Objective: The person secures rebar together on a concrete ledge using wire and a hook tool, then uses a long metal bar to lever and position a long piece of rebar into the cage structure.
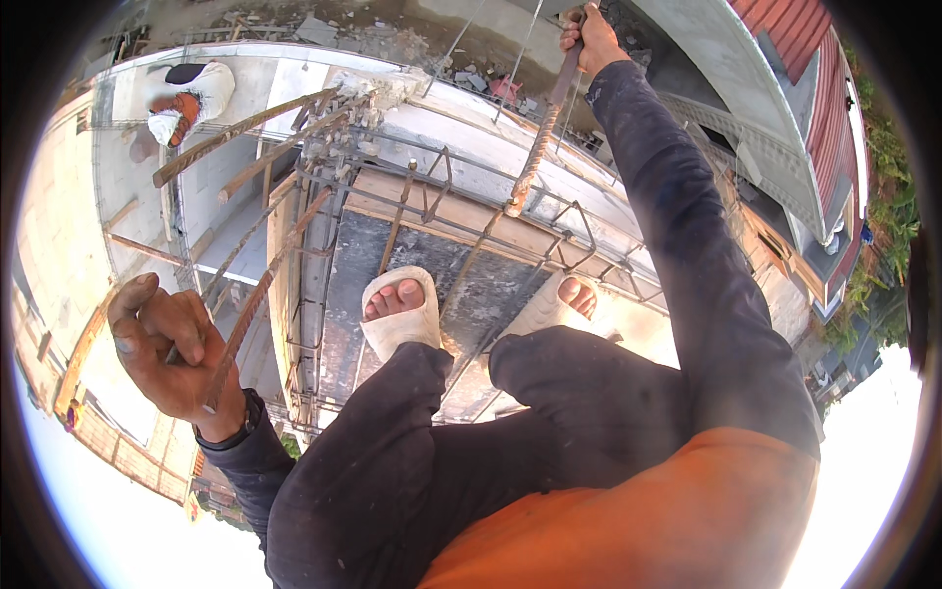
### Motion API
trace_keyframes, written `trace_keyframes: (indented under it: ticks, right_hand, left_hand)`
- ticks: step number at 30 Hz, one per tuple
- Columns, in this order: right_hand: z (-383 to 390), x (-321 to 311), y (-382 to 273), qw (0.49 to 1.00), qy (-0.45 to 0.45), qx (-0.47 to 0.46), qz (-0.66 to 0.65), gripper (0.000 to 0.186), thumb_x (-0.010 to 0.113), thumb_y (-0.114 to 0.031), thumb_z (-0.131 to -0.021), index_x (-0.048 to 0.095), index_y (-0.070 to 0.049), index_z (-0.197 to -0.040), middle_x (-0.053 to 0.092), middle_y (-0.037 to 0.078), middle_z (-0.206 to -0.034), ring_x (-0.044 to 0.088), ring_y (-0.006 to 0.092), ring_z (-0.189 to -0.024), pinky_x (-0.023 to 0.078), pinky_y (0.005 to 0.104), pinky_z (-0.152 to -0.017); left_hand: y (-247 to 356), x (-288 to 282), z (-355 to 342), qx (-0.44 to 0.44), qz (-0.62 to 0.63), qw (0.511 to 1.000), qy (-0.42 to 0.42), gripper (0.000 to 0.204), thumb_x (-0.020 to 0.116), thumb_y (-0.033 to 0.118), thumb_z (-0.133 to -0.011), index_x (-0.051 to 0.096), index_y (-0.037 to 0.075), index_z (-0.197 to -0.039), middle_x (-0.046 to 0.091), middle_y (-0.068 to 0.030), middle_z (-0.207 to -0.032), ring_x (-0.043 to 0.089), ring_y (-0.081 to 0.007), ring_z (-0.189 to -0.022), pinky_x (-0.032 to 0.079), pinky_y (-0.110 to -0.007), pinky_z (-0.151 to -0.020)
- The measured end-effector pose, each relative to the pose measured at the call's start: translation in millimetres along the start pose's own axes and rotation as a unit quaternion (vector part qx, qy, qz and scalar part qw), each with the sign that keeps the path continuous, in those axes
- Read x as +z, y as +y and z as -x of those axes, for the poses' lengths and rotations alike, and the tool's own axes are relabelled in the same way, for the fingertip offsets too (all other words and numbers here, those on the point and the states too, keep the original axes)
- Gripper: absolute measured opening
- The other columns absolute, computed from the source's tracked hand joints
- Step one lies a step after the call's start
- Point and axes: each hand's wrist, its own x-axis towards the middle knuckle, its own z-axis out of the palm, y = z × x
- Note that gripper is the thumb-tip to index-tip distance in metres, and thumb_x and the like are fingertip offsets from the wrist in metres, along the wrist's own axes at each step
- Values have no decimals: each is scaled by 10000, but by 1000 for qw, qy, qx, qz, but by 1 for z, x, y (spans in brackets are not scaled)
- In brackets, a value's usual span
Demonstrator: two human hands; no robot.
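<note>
My right hand (pixel 592 41) is stretched far forward and closed round the upper end of a rusty ribbed steel bar (pixel 535 157). That bar slants down to the rebar cage at a wooden form board (pixel 451 224). At the left, my left hand (pixel 169 339) is raised with its fingers curled in. A small dark metal bit shows between them, too little to name. Close beside this hand a rusty rebar end (pixel 257 299) sticks up, overlapping the wrist in view. My feet, in pale sandals (pixel 400 312), stand on a dark, stained panel.
Several rebar ends (pixel 235 137) jut up at the left from a column cage (pixel 312 265). Bent stirrups (pixel 574 236) run along the form. Another person (pixel 191 103) is lower down at the far left. Rubble lies below; a red metal roof (pixel 785 34) stands at the right.
</note>
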Motion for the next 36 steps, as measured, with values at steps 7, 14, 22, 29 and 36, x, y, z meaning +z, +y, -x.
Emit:
trace_keyframes:
  ticks: [7, 14, 22, 29, 36]
  right_hand:
    - [-4, 10, -6, 999, -36, 5, 8, 455, 453, -506, -1095, 519, -98, -904, 455, 54, -633, 422, 168, -485, 386, 333, -428]
    - [-12, -3, 3, 998, -67, 4, 2, 463, 464, -528, -1086, 518, -106, -904, 439, 48, -634, 413, 168, -489, 373, 330, -434]
    - [-11, 5, 11, 998, -66, 25, 0, 448, 489, -524, -1075, 525, -106, -918, 399, 28, -632, 399, 155, -491, 369, 316, -434]
    - [-3, 15, 11, 999, -26, 43, -7, 451, 480, -527, -1074, 517, -108, -911, 416, 42, -637, 420, 166, -494, 388, 331, -435]
    - [-15, 40, -2, 999, -8, -47, 6, 485, 487, -573, -1052, 487, -125, -865, 405, 26, -621, 427, 172, -496, 383, 367, -438]
  left_hand:
    - [-3, -6, -2, 9, 6, 999, -39, 480, 454, 375, -1108, 614, -57, -1244, 338, 42, -565, 209, -43, -491, 212, -245, -522]
    - [-3, -9, -4, 5, 23, 999, -47, 486, 465, 379, -1103, 625, -61, -1233, 343, 42, -562, 215, -46, -484, 210, -244, -513]
    - [0, -6, -3, 5, 6, 999, -37, 479, 465, 376, -1102, 637, -55, -1219, 355, 43, -560, 220, -43, -482, 212, -240, -509]
    - [0, -8, -3, 8, 6, 998, -58, 480, 442, 374, -1110, 639, -50, -1219, 344, 47, -551, 210, -44, -474, 212, -241, -505]
    - [-1, -4, -6, 3, -6, 999, -45, 456, 463, 363, -1104, 646, -41, -1210, 333, 45, -540, 204, -45, -472, 206, -245, -500]
